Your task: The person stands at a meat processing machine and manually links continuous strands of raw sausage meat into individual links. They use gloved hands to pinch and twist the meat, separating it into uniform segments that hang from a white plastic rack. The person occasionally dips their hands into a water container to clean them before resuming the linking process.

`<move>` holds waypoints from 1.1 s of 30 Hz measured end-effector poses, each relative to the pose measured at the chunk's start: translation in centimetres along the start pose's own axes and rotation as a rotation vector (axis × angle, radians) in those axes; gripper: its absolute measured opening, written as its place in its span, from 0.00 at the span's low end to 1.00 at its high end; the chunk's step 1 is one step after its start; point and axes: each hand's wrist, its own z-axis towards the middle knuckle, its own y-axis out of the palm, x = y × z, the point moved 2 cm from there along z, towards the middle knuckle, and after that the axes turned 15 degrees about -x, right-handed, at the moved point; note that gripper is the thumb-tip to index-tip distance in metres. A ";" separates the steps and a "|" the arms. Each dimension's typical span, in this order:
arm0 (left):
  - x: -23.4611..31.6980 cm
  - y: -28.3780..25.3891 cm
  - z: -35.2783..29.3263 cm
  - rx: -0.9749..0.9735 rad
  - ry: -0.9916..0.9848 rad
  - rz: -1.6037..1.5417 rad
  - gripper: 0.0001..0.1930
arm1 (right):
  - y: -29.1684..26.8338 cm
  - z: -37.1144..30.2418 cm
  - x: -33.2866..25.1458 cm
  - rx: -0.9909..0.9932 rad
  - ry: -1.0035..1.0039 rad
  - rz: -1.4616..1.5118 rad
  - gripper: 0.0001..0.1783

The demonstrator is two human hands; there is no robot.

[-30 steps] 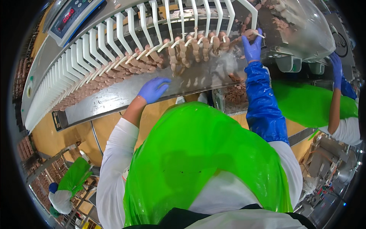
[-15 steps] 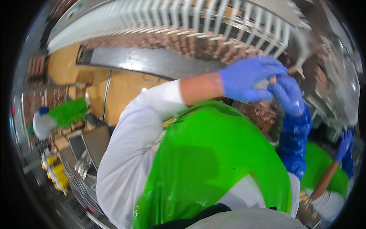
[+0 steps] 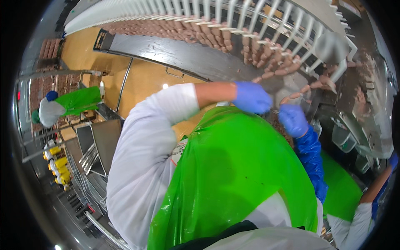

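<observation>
A string of sausage links (image 3: pixel 306 88) sags below the white hooked rail and runs down to the fingertips of my right hand (image 3: pixel 293 120). That hand, in a blue glove and blue plastic sleeve, is closed, apparently pinching the string's end. Just to its left, my left hand (image 3: pixel 252 98) is curled closed in a blue glove. A small thin bit shows between the two hands, too small to name. What lies inside the left fingers is hidden. Both hands are in front of my green apron (image 3: pixel 237 162), close to its upper edge.
Rows of sausages (image 3: pixel 179 31) hang from the white hooked rail (image 3: pixel 200 12) over a metal table (image 3: pixel 154 52). Clear plastic containers (image 3: pixel 343 137) stand at the right. A co-worker's arm (image 3: pixel 371 191) is at the lower right; another person (image 3: pixel 75 104) stands far left beside racks.
My hands were raised together near the hooks. Both have come down and toward me, with a small gap between them now. The sausage string beside them has come into clear view.
</observation>
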 end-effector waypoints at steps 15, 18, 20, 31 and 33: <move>-2.7 -1.6 4.0 0.665 0.189 -0.617 0.15 | 2.9 5.2 2.6 0.344 0.107 0.605 0.13; -5.7 1.4 2.6 0.243 -0.104 -0.666 0.13 | 1.6 4.4 4.2 0.276 0.064 0.919 0.11; -6.7 2.6 1.6 0.088 -0.194 -0.789 0.13 | 1.2 4.1 4.0 0.350 0.016 1.338 0.14; -10.9 1.2 -2.2 -0.046 -0.528 -0.278 0.21 | 3.3 3.5 13.6 0.353 0.680 0.036 0.31; -9.1 -0.5 -0.6 -0.189 -0.609 -0.137 0.23 | 3.5 7.6 8.1 0.216 0.633 -0.092 0.33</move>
